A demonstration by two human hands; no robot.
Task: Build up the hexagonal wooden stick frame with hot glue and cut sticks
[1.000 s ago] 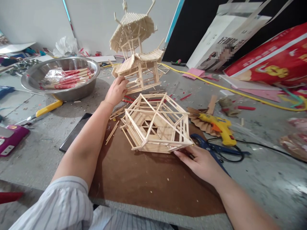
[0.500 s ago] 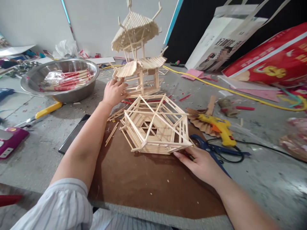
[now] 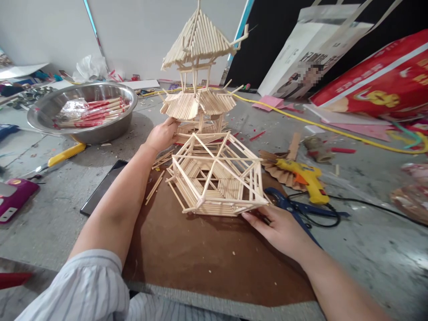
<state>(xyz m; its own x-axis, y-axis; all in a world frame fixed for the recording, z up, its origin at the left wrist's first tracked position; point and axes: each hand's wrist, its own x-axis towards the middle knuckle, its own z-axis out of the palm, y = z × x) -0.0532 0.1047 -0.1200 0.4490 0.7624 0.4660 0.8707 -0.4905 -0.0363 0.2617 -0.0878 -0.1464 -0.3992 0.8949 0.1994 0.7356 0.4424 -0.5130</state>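
Note:
A two-tier pagoda tower (image 3: 200,71) built of thin wooden sticks stands upright at the back of the brown board (image 3: 200,254). My left hand (image 3: 162,135) grips its lower storey at the left side. In front of it lies a hexagonal stick frame (image 3: 217,176) on the board. My right hand (image 3: 279,227) rests flat beside the frame's near right corner, its fingertips touching the base sticks.
A steel bowl (image 3: 50,117) with red-wrapped chopsticks sits at the left. A yellow glue gun (image 3: 306,176) and blue scissors (image 3: 301,207) lie right of the frame. A dark phone (image 3: 102,187), a yellow-handled knife (image 3: 65,154), loose sticks and bags surround the board.
My left hand has tipped the tower from leaning left to upright and brought it closer to the hexagonal frame. My right hand has stayed at the frame's corner.

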